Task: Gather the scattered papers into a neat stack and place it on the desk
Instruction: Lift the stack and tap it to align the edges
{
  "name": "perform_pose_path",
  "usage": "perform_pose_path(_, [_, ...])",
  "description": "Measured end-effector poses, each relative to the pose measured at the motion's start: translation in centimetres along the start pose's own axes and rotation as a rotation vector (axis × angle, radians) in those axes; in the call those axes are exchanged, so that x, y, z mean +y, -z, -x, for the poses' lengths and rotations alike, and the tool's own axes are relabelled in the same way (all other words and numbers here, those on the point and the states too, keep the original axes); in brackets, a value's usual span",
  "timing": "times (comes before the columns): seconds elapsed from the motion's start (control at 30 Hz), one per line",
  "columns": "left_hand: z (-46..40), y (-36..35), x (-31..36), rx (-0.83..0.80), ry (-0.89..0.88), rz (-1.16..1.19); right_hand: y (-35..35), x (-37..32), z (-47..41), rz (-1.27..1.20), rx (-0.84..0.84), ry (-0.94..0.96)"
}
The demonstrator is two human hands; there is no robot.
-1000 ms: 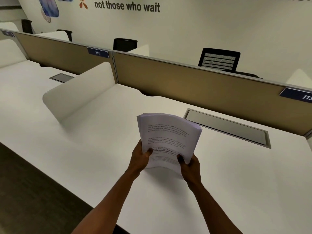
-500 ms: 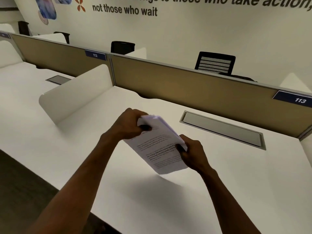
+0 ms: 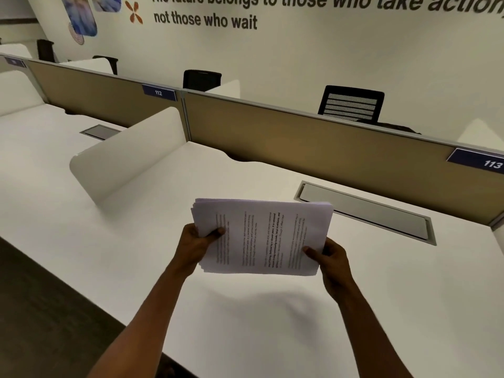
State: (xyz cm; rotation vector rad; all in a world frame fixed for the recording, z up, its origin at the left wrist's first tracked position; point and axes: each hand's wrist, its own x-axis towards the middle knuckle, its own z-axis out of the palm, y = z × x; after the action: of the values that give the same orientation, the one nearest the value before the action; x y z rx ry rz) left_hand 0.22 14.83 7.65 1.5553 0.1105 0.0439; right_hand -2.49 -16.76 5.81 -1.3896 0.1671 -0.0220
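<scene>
I hold the papers sideways above the counter, my left hand and right hand pinching opposite short edges; the stack seems light, floppy, prone to sliding, so I'd support it underneath

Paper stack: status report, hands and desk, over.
Left hand and right hand both gripping the paper stack by its short edges. Stack held above the desk, not set down. Desk below is bare, nothing in the way.
</scene>
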Motion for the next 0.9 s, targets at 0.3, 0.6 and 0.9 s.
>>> perform_pose_path(0.3, [1.9,0.1,-7.5,0.034,0.143,-0.018,-0.3,6.4,1.3,0.159,0.134,-0.03])
perform_pose_path(0.6, [1.3,0.2,-7.6,0.045,0.107,0.027,-1.2,6.3,0.9,0.156,0.176,0.015])
perform_pose_path(0.9, [0.8,0.1,-8.3,0.049,0.136,-0.025,-1.1,6.6,0.7,0.073,0.198,0.015])
